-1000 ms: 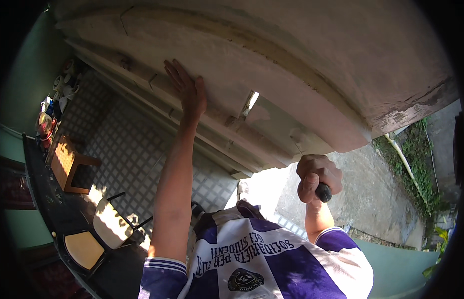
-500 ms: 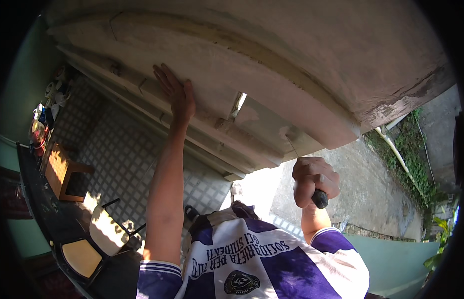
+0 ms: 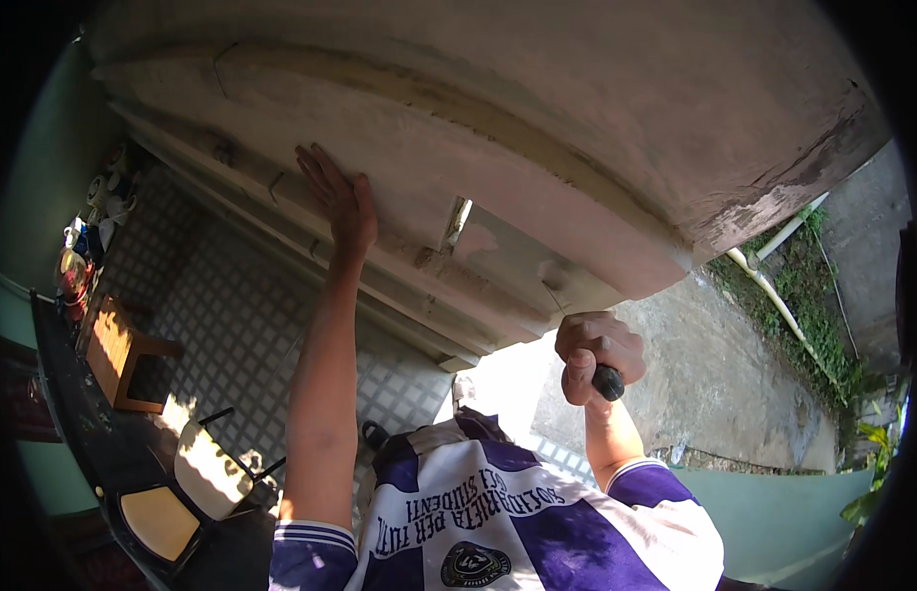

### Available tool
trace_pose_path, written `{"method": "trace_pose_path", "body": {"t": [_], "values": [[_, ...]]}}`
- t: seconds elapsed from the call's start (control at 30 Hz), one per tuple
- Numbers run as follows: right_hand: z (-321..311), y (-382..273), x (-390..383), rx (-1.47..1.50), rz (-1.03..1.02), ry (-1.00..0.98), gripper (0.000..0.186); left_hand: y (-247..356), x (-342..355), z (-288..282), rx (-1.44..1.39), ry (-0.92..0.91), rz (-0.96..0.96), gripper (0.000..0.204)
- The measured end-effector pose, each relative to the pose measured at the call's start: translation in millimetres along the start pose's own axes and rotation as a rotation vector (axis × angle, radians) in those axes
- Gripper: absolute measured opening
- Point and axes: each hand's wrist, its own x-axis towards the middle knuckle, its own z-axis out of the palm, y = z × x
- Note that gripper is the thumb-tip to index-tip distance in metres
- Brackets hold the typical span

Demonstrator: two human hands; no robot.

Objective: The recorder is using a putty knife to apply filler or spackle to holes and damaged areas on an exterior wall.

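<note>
Handle (image 3: 607,382): smooth, plastic-looking
Wall (image 3: 577,128): matt plaster, rough in patches
Shirt (image 3: 537,517): matt cloth
Stool (image 3: 110,345): smooth wood

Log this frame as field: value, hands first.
left hand: open, apparently flat against plastered surface
right hand: closed around black-handled tool
tool: thin shaft reaches toward the surface; tip contact unclear
between hands: bright narrow slot in the surface
picture left: wooden stool, tiled floor
picture right: pale pipe, green plants
</note>
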Motion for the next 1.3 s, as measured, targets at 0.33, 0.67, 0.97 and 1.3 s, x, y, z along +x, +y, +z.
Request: {"method": "trace_pose_path", "body": {"t": [0.33,0.67,0.97,1.3], "values": [[-0.7,-2.2,5.6,0.087,-0.053,-0.002,0.033,3.4,0.0,-0.7,-0.017,-0.002,-0.009,0.077],[0.2,-0.9,9.4,0.041,-0.088,-0.095,0.024,2.2,0.2,1.0,-0.024,-0.023,-0.032,0.078],[-2.2,1.1,-4.0,-0.099,0.008,-0.092,0.029,-2.7,-0.1,0.3,-0.005,-0.015,-0.009,0.078],[-6.8,-1.1,-0.2,0.163,-0.078,-0.023,0.026,0.4,-0.6,-1.9,-0.023,-0.019,-0.018,0.078]]}}
